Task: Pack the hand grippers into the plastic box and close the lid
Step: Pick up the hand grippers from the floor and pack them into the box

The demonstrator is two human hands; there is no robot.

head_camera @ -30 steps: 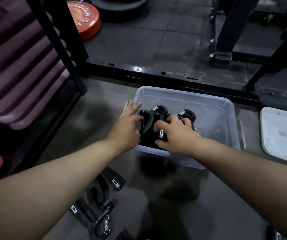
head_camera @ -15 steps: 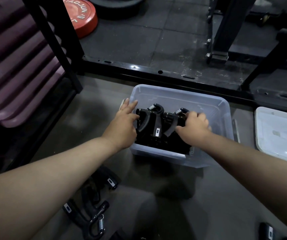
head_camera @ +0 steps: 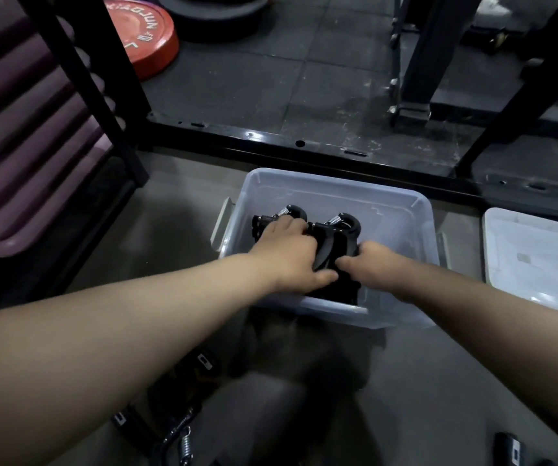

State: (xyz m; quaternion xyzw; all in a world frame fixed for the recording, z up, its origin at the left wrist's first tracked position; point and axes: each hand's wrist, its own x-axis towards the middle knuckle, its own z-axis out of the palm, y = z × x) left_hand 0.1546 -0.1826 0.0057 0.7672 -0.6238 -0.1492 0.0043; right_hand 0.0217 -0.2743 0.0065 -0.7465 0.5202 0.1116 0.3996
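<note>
Grey floor runs up to a black steel bar (head_camera: 304,148), with dark rubber tiles beyond it, a red weight plate (head_camera: 146,38) lying at the far left and purple mats (head_camera: 18,146) stacked on a rack at the left edge. A clear plastic box (head_camera: 338,183) sits open on the grey floor just this side of the bar. Its lid (head_camera: 540,250) lies flat on the floor to the right, near the box but apart from it. Several black hand grippers (head_camera: 334,237) are bunched in the left half of the box, their springs and curved tops pointing away. The left hand (head_camera: 287,253) grasps this bunch, fingers curled over the top and thumb against the near side. The right hand (head_camera: 376,262) touches the bunch from the right with its thumb; its fingers are hidden, so I cannot tell whether it grips. More loose grippers (head_camera: 183,438) lie on the floor under the left forearm, and another gripper (head_camera: 509,449) lies at the lower right.
</note>
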